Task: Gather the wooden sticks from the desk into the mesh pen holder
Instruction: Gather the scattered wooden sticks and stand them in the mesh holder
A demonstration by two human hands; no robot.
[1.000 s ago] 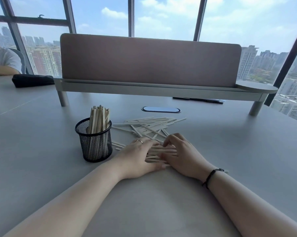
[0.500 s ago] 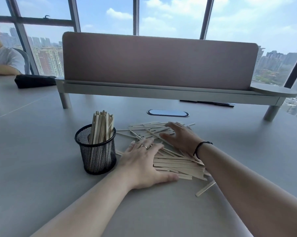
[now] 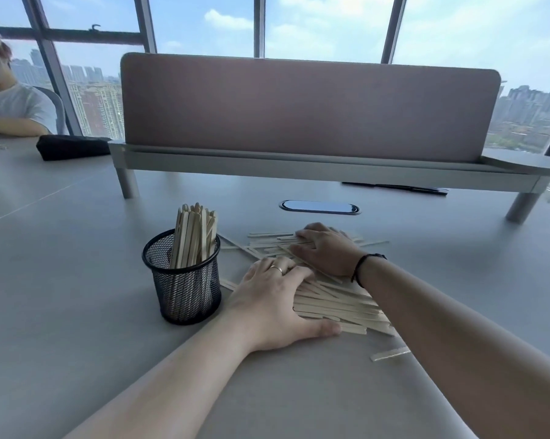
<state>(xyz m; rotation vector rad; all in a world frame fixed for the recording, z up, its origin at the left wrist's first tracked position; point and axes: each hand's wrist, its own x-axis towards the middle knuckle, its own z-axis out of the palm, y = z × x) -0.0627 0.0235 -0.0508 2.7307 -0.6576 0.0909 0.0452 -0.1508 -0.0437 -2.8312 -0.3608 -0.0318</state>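
Pale flat wooden sticks (image 3: pixel 334 304) lie under 2 flat, spread hands; raking toward 9 o'clock could topple the black mesh pen holder (image 3: pixel 185 280).

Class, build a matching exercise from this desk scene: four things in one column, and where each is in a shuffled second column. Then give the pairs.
Things
1. mesh pen holder
2. left hand
3. stray stick
4. black pouch

Places
A. apart from the pile, near side
B. far left of the desk
C. left of the pile, holding upright sticks
D. flat on the pile's near part

Pairs: 1-C, 2-D, 3-A, 4-B
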